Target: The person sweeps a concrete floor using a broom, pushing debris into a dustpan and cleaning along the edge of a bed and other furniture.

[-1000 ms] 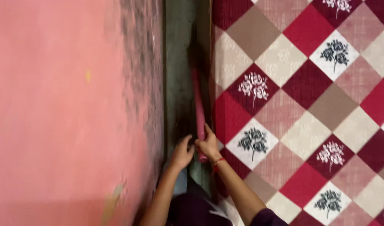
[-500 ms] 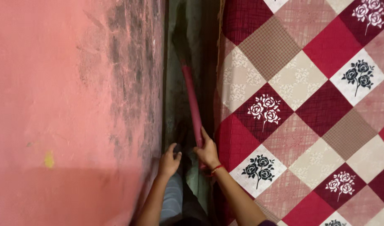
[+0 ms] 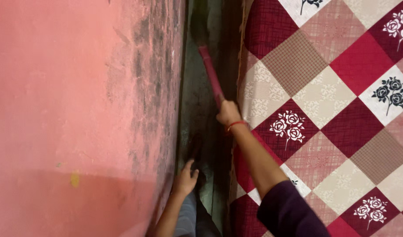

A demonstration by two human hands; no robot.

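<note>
I see the broom's pink handle (image 3: 211, 79) slanting down the narrow floor gap (image 3: 201, 109) between the pink wall (image 3: 78, 109) and the bed's checked quilt (image 3: 333, 87). It looks light and stiff, the smooth handle perhaps a little slippery; the lower end seems the place to grip. My right hand (image 3: 228, 113) is wrapped round it there. My left hand (image 3: 185, 179) rests loosely spread, empty, low against the wall. No containers show.

A home bedroom: a bed (image 3: 324, 101) under a checked, rose-printed quilt stands beside a stained pink wall (image 3: 78, 101), leaving a narrow floor gap (image 3: 197, 109) between.
</note>
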